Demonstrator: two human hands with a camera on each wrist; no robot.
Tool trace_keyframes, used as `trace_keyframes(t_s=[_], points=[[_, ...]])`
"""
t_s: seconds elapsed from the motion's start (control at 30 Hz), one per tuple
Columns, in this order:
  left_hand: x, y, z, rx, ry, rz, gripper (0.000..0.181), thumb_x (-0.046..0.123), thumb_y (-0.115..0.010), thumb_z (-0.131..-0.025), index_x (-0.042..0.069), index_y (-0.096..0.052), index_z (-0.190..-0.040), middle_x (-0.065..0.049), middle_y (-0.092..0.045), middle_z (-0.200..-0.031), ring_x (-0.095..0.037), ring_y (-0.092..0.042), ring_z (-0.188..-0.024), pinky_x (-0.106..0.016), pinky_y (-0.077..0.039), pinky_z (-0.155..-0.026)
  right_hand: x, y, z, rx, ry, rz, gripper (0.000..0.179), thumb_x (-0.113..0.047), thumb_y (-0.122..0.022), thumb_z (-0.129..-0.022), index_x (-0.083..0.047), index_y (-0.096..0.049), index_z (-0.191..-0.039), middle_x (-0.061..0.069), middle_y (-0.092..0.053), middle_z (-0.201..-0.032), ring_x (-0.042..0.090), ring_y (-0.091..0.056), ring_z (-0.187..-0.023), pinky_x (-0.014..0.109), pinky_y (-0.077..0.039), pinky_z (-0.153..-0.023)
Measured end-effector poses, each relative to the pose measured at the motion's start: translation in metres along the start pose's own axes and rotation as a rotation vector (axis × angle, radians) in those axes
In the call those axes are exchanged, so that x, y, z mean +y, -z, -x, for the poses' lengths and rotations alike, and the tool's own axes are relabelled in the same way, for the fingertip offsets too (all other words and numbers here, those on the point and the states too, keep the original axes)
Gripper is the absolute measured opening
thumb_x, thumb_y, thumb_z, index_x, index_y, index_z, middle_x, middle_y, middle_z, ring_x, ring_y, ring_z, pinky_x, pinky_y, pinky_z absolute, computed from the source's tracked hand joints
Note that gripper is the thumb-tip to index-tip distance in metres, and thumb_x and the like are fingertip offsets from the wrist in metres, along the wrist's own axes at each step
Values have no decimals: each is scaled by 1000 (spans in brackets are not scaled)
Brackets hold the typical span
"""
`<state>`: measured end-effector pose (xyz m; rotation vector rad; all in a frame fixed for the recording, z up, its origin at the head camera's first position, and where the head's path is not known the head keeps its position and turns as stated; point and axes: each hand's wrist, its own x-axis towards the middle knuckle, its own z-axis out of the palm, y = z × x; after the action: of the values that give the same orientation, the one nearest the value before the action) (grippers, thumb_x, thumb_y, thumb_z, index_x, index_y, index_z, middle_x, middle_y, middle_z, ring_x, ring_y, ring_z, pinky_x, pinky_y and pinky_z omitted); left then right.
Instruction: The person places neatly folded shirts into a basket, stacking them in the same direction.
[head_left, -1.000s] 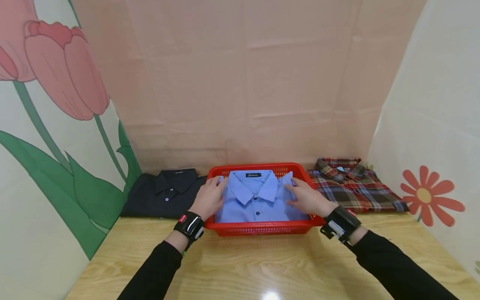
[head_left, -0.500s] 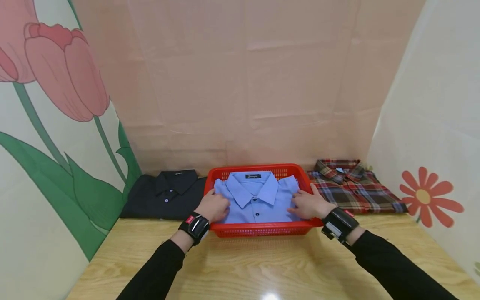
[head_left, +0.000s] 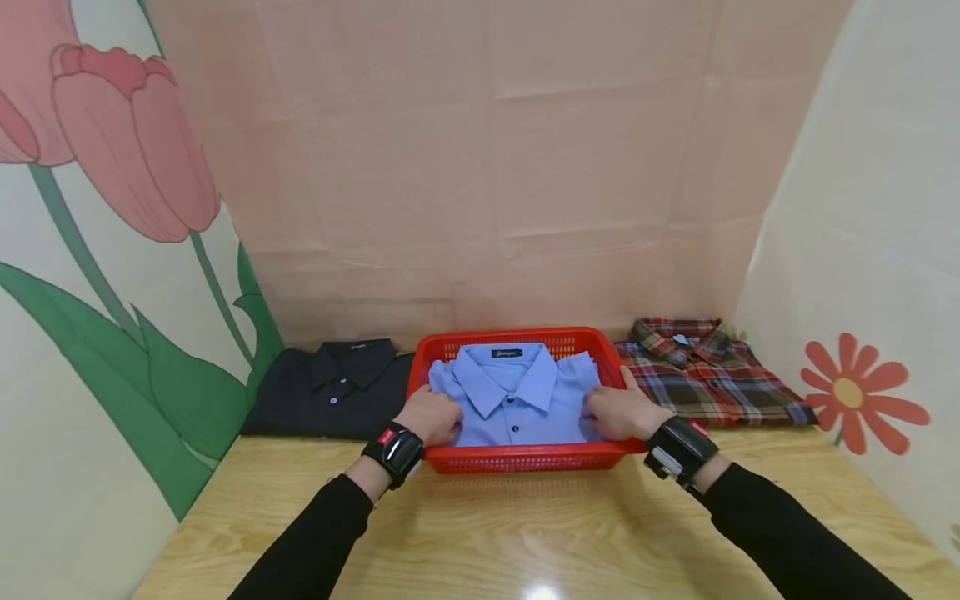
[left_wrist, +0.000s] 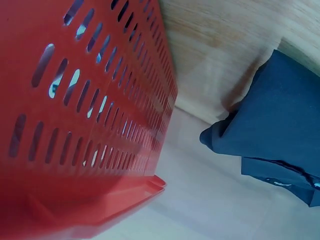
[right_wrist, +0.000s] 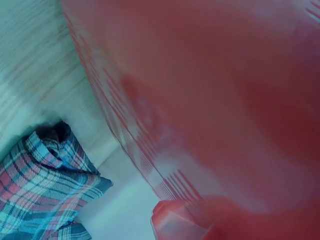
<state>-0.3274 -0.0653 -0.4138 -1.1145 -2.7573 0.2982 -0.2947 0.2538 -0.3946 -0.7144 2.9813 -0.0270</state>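
Neatly contained: folded blue shirt [head_left: 510,396] lies in red basket [head_left: 517,454]

The basket stands on a wooden tabletop [head_left: 525,525], its long front side toward the person. Inside, the shirt lies front up, dark buttons running down its middle, its collar [head_left: 537,387] spread at the far end around a black label [head_left: 507,353]. Its shoulders reach out toward the two short sides.

Over the basket's left side comes the left hand [head_left: 431,415], fingers bent inward to the shirt's edge; over the right side comes the right hand [head_left: 619,412], most fingers likewise bent in, one stretched up near the rim. Fingertips are hidden, so one cannot tell whether either hand pinches the fabric or merely presses it. Both wrist views show the basket's slotted outer wall [left_wrist: 95,100], with pale patches visible through the slots in the left one.

Outside the basket, a folded dark shirt [head_left: 330,392] lies to the left and a folded plaid shirt [head_left: 720,383] to the right
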Motion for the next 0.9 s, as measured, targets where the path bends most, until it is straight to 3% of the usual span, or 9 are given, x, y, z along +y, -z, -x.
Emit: trace_keyframes(t_s=[0.1, 0.33, 0.57, 0.67, 0.73, 0.8, 0.9], points=[[-2, 0, 0, -8, -1, 41, 9, 22, -67, -82, 22, -74, -76, 4, -61, -59, -15, -57, -67, -43, -46, -76, 1, 1, 0, 6, 6, -23, 26, -2, -67, -78, -15, -75, -100, 3, -68, -93, 28, -55, -98, 77, 2, -99], [-6, 2, -2, -26, -4, 127, 17, 17, -70, -79, 19, -64, -63, 6, -45, -53, -15, -50, -57, -36, -42, -61, 2, 1, 0, 28, -18, -55, 34, -1, -70, -73, -11, -72, -105, 9, -68, -98, 34, -55, -104, 75, 1, -101], [-8, 5, -2, -5, 45, 313, 13, 26, -66, -87, 16, -74, -89, 3, -53, -61, -14, -52, -60, -29, -43, -55, -1, 2, -3, 66, -54, -109, 33, -16, -71, -80, -6, -69, -112, 14, -70, -104, 36, -57, -104, 75, -2, -101], [-9, 6, 0, 18, 68, 387, 16, 26, -63, -89, 15, -74, -95, 3, -55, -64, -13, -52, -61, -28, -40, -53, -7, 3, -6, 115, -77, -150, 36, -24, -69, -83, -4, -68, -114, 15, -71, -105, 34, -60, -102, 72, -12, -102], [-10, 6, 2, 45, 75, 422, 18, 25, -62, -90, 15, -74, -100, 3, -58, -70, -12, -52, -63, -27, -41, -54, -12, 5, -8, 140, -81, -185, 39, -27, -69, -84, -3, -67, -115, 16, -70, -107, 32, -62, -97, 64, -29, -100], [-11, 6, 4, 72, 82, 454, 21, 25, -62, -90, 14, -73, -105, 3, -63, -79, -11, -54, -67, -27, -44, -57, -19, 7, -8, 154, -73, -219, 40, -30, -67, -86, -4, -66, -116, 16, -69, -110, 30, -62, -96, 55, -45, -90], [-13, 7, 8, 128, 87, 489, 23, 24, -62, -90, 14, -72, -108, 2, -68, -89, -10, -55, -72, -28, -47, -61, -31, 10, -9, 144, -75, -280, 42, -34, -65, -87, -6, -65, -119, 15, -67, -115, 28, -61, -98, 45, -55, -75]])
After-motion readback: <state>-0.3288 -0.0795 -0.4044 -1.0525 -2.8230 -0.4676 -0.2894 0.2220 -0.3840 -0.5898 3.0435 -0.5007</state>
